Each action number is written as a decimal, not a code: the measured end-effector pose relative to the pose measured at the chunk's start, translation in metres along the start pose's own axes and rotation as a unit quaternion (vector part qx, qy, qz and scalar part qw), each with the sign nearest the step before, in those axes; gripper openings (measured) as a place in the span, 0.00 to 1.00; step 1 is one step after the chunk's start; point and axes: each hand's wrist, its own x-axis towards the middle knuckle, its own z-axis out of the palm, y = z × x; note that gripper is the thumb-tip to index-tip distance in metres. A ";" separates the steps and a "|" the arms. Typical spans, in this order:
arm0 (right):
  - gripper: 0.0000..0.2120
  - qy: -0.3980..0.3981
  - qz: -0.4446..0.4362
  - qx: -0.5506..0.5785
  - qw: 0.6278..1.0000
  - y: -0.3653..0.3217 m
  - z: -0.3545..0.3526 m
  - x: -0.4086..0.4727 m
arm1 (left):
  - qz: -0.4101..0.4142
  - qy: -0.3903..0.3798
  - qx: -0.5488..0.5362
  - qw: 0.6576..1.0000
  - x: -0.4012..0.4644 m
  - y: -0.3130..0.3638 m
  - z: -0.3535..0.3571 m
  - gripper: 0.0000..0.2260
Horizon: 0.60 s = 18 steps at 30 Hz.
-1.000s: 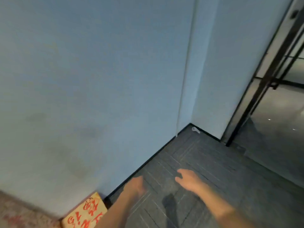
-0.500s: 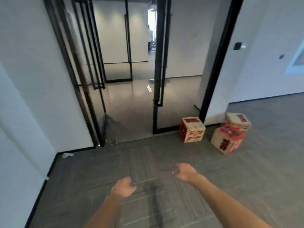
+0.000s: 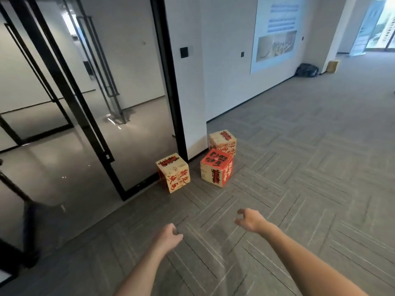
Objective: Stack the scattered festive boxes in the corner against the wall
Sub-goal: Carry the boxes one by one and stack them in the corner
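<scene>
Three printed red-and-tan cardboard boxes: nearest (image 3: pixel 172 172), red-topped (image 3: pixel 216 167), rear (image 3: pixel 222 142). Left hand (image 3: pixel 168 236), right hand (image 3: pixel 250 220): fingers loosely curled, empty. Risk: one-handed lift tipping a box.

boxes (image 3: pixel 172 172): at your 12 o'clock, matt cardboard, tan with red print
red box (image 3: pixel 217 167): cardboard, top printed solid red
carpet (image 3: pixel 299 167): grey, matt, woven-looking tiles with pale lines
door (image 3: pixel 85 103): at your 10 o'clock, glossy glass in a black frame
far floor (image 3: pixel 64 167): behind the glass, smooth, shiny
</scene>
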 end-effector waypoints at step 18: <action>0.31 -0.057 -0.041 -0.019 0.997 -0.100 -0.110 0.290 | -0.024 0.033 -0.090 0.995 0.275 0.097 -0.105 0.27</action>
